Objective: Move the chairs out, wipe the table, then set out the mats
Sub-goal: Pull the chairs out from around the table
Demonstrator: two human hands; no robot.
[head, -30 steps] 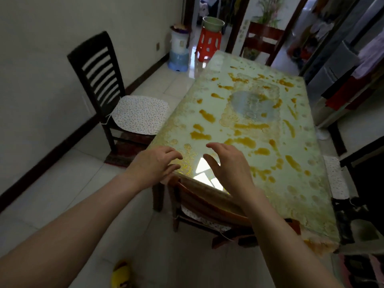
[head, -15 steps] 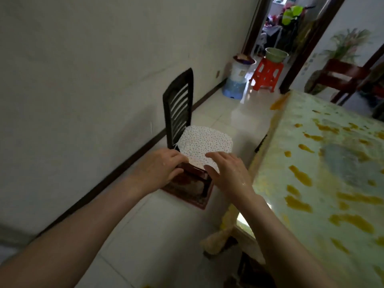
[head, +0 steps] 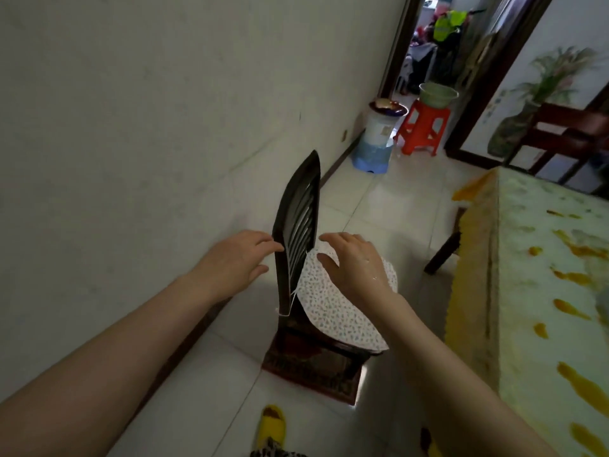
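A dark slatted chair [head: 298, 222] stands between the wall and the table, with a white speckled cushion [head: 333, 308] tied on its seat. My left hand [head: 240, 262] is at the left edge of the chair's back, fingers loosely bent, fingertips at the frame. My right hand [head: 356, 265] hovers over the cushion to the right of the back, fingers spread, holding nothing. The table [head: 540, 291], under a green cover with yellow blotches, fills the right side.
A small dark rug [head: 313, 374] lies under the chair. A red stool [head: 425, 130] with a green basin and a white-blue bin [head: 375, 143] stand by the far doorway. Another wooden chair [head: 560, 140] is at the table's far end. My yellow slipper [head: 272, 427] is below.
I have turned left from the table's end toward the chair by the wall and come closer. Both hands have reached forward to either side of the chair's back.
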